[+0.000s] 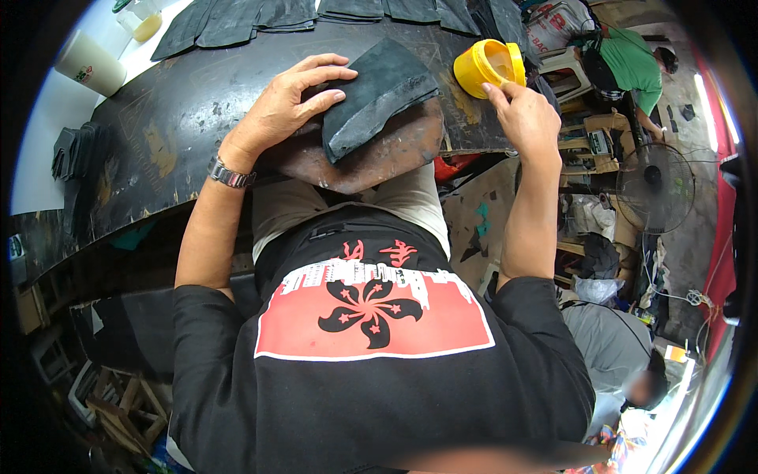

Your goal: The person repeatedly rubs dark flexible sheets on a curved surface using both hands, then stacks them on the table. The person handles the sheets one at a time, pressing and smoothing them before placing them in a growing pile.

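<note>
My left hand [304, 95], with a metal-band watch on its wrist, rests on the left edge of a stack of dark leather-like pieces [383, 91]. Its fingers are stretched out and apart. The stack's near edge shows a greyish, smeared band. Beneath it lies a worn brown board [371, 162] that juts over my lap. Over at the right, my right hand [530, 122] is closed in a pinch at the near rim of a yellow tub [471, 73]. The tub is tilted, with pale stuff inside. Whatever the fingers pinch is hidden.
More dark flat pieces [284, 14] line the table's [197, 103] far edge. At the left are a folded dark bundle [73, 154], a pale cylinder [91, 65] and a jar [142, 22]. Two people work at the right, near a standing fan [654, 178] and cluttered shelves.
</note>
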The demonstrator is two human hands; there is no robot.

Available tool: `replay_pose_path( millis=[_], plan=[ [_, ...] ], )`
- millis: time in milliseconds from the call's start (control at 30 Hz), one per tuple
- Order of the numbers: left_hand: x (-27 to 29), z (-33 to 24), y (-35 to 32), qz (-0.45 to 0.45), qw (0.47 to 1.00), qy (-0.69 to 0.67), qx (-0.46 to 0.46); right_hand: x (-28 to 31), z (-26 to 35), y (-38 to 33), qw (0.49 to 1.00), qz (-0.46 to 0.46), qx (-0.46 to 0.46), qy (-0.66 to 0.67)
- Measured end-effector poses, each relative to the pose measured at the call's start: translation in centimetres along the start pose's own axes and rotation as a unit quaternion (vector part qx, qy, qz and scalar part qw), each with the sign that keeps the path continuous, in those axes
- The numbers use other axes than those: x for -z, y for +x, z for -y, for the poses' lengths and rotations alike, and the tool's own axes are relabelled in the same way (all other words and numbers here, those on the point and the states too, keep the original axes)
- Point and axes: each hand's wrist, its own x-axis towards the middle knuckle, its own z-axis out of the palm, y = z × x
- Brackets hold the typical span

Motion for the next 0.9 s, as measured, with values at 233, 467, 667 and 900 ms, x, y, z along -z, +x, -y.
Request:
replay_pose_path(
  millis=[233,467,667,900],
  plan=[
    [0.5,0.5,1.2,0.059,0.997,0.034,-0.035,-4.0,4.2,-0.3,0.874,-0.059,0.253,0.412],
    [1.2,1.1,1.4,0.127,0.991,0.035,0.017,-8.4,4.9,-1.4,0.963,-0.116,0.212,0.120],
    [1.7,1.8,1.2,0.145,0.989,0.001,-0.003,-7.6,5.6,-1.5,0.959,-0.112,0.258,0.023],
    [1.4,1.7,0.6,0.128,0.992,0.010,-0.018,-7.0,7.4,-3.6,0.926,-0.091,0.358,0.077]
  ],
)
